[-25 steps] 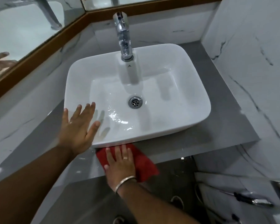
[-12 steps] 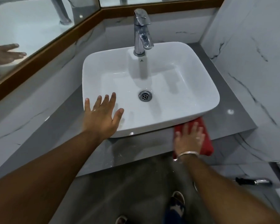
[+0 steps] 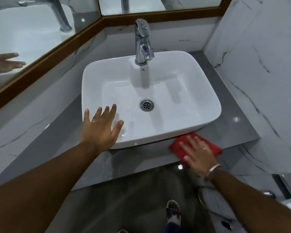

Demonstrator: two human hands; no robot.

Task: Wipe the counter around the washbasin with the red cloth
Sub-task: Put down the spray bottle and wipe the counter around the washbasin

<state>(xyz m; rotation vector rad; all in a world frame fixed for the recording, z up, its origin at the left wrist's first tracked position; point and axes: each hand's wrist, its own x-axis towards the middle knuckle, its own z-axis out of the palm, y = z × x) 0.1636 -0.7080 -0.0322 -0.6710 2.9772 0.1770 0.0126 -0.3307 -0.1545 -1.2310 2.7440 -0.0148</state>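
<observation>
A white rectangular washbasin [image 3: 188, 78] sits on a grey counter [image 3: 233, 132]. The red cloth [image 3: 176, 144] lies flat on the counter at the basin's front right corner, near the counter's front edge. My right hand [image 3: 197, 153] presses down on it with fingers spread, covering most of it. My left hand [image 3: 100, 127] rests open on the basin's front left rim, fingers apart, holding nothing.
A chrome tap [image 3: 143, 42] stands at the back of the basin. Wood-framed mirrors [image 3: 45, 58] run along the left and back walls. A marble wall [image 3: 262, 64] bounds the counter on the right. Below are the floor and my foot [image 3: 172, 211].
My right hand has slid the red cloth along the counter's front strip from the basin's front left to its front right corner. My left hand stays on the basin rim.
</observation>
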